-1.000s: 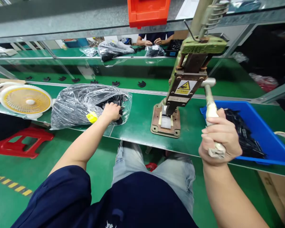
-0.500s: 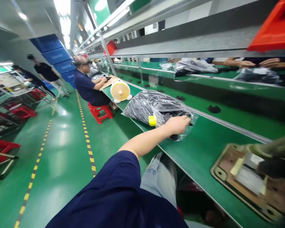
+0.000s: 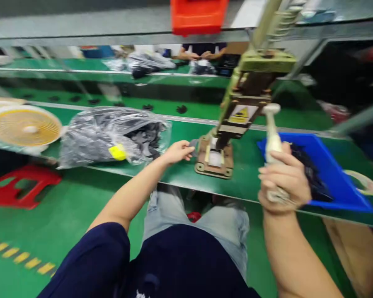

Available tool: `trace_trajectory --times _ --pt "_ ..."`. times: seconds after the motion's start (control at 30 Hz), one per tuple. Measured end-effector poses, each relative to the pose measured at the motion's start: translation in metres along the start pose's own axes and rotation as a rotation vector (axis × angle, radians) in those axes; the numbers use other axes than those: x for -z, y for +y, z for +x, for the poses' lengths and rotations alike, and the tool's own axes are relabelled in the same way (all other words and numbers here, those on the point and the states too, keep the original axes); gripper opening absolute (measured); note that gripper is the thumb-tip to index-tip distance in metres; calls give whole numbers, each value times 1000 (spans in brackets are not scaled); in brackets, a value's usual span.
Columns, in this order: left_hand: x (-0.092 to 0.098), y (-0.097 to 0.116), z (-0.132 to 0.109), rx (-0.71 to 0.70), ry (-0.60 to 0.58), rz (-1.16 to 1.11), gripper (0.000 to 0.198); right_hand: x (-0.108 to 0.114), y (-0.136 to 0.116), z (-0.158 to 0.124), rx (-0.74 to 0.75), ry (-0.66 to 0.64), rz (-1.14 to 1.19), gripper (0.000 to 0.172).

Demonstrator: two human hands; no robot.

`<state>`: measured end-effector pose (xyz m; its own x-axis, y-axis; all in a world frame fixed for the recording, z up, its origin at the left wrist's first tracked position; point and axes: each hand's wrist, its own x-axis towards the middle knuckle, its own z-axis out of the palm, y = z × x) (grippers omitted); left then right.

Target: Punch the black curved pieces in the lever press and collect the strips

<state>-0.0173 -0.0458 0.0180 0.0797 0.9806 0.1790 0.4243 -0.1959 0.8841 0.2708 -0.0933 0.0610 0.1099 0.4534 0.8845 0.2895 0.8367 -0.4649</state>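
My left hand point(image 3: 178, 152) pinches a small dark grey part point(image 3: 194, 146) at the left edge of the hand press's base. The green hand press point(image 3: 228, 136) stands on the bench and has a yellow warning label on its front. On its bed sits a pale metal fixture block point(image 3: 215, 158). My right hand point(image 3: 284, 180) is wrapped round the press's cream lever handle point(image 3: 272, 138), which points upward. Left of my left hand lies a clear plastic bag point(image 3: 93, 134) of dark grey parts, its mouth open toward me.
A blue bin point(image 3: 326, 151) with black parts and a tape roll point(image 3: 362, 182) lie at the right. A white and yellow fan point(image 3: 27, 128) stands at the far left. Dark pieces lie on the green strip behind the bench. Across it, a person's hands point(image 3: 199, 56) work.
The view has swung right toward the press. My left hand has left the bag's mouth with a dark grey part and moved to the press base. My right hand is now visible on the lever.
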Motion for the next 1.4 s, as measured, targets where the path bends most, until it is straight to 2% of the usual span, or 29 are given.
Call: trace_trajectory --times 0.03,0.07,0.1,0.17,0.3,0.4,0.63,0.8,0.9,1.0,1.07,1.13,1.2,1.27,1.33,1.4 --pt "-5 -7 7 37 -90 -67 25 20 0 -4 67 -38 -39 26" --pt "-11 -13 14 149 -150 -173 27 32 -1 -6 123 -75 -58 23" --pt "-17 -16 19 220 -195 -233 28 38 -1 -8 155 -97 -64 18" --pt "-31 -15 25 322 -245 -304 28 35 -1 -10 140 -79 -64 9" --pt "-55 -6 36 360 -288 -293 26 21 -2 -10 149 -47 -21 10" --pt "-66 -5 51 383 -331 -233 27 22 -1 -9 177 -60 -9 9" --pt "-69 2 69 401 -423 -99 29 24 -3 -11 164 -62 -34 9" --pt "-71 14 77 463 -450 -48 29 20 -2 -13 169 -24 -48 14" --pt "-76 21 75 489 -425 0 28 21 -3 -11 165 -24 -51 13" --pt "-83 21 59 447 -345 -50 28 21 -3 -8 172 -12 -39 10" --pt "-81 13 41 352 -313 -177 28 20 0 -6 202 12 -27 11" --pt "-68 0 18 213 -329 -214 27 18 4 -6 209 41 -26 14" --pt "-39 -17 -5 62 -315 -49 25 15 8 -6 192 70 -35 17" --pt "4 -33 -25 -37 -205 280 26 13 10 -8 181 90 -37 20" --pt "53 -48 -38 -58 -105 633 29 11 11 -9 181 109 -37 23" --pt "98 -60 -43 -37 -99 910 34 9 12 -9 197 139 -29 28"
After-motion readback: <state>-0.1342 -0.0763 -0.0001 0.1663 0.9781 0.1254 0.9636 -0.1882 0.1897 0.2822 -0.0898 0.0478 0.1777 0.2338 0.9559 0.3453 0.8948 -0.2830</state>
